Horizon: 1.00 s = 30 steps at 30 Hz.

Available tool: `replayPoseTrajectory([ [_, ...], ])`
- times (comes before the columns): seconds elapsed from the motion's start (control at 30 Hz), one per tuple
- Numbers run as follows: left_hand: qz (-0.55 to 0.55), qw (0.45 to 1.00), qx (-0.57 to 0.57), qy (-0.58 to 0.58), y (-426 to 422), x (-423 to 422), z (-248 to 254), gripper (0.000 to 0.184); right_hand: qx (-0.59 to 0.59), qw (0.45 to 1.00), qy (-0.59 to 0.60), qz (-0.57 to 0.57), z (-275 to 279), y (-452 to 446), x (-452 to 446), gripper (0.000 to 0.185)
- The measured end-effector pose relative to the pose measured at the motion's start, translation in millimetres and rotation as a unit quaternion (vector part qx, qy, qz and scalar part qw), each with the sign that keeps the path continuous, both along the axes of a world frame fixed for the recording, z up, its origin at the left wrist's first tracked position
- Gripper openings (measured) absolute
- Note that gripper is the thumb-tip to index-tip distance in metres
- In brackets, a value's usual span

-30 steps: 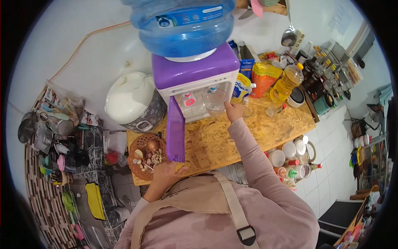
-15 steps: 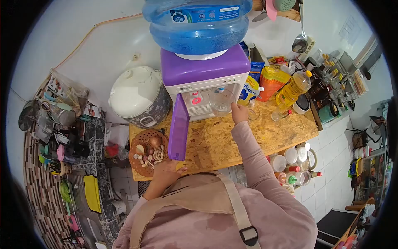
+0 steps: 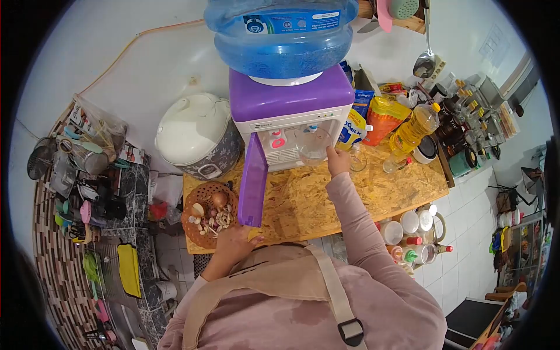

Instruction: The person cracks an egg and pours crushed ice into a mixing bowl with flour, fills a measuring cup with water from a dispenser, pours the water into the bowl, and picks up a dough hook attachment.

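Observation:
My right hand [image 3: 338, 160] is closed on a clear jug [image 3: 313, 153] at its right side. The jug stands in the bay of a purple and white water dispenser [image 3: 291, 99], beneath the blue tap [image 3: 312, 128]. Beside it is the red tap [image 3: 277, 142]. The dispenser's purple door [image 3: 253, 184] hangs open toward me. At the table's front edge lies my left hand [image 3: 235, 244], holding nothing, its thumb apart from the fingers. Just behind that hand, a brown woven basket [image 3: 192, 224] holds onions and garlic cloves.
A rice cooker [image 3: 201, 134] stands left of the dispenser. To the right are a cooking oil bottle [image 3: 415, 125], food pouches [image 3: 385, 119] and an upturned-looking glass [image 3: 357, 160] on the wooden table [image 3: 303, 204]. Several jars [image 3: 408, 220] stand below the table's right edge.
The view has shifted slightly. Both hands and the jug stay in practically the same places; nothing is visibly taken up or let go.

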<state>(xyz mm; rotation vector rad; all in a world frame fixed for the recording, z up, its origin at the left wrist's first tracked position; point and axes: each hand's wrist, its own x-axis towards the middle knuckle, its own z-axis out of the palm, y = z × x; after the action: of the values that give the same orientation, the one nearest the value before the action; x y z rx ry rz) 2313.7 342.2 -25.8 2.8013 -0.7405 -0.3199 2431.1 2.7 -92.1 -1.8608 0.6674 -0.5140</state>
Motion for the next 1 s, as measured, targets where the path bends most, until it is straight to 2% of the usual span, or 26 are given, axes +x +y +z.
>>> replayPoseTrajectory([
  [0.3, 0.002, 1.0, -0.011, -0.008, -2.1, -1.4, 4.9, 0.042, 0.007, 1.0, 0.004, -0.002, 4.2, 1.0, -1.6, 0.042],
  [0.5, -0.004, 0.999, -0.031, -0.022, 2.6, -2.1, -9.6, 0.041, -0.005, 0.999, 0.03, 0.011, 0.5, -2.5, 1.0, 0.042],
  [1.0, -0.004, 1.0, -0.009, -0.022, -0.2, -2.5, -1.1, 0.04, -0.01, 0.999, 0.038, 0.01, -5.0, -5.2, 3.9, 0.042],
])
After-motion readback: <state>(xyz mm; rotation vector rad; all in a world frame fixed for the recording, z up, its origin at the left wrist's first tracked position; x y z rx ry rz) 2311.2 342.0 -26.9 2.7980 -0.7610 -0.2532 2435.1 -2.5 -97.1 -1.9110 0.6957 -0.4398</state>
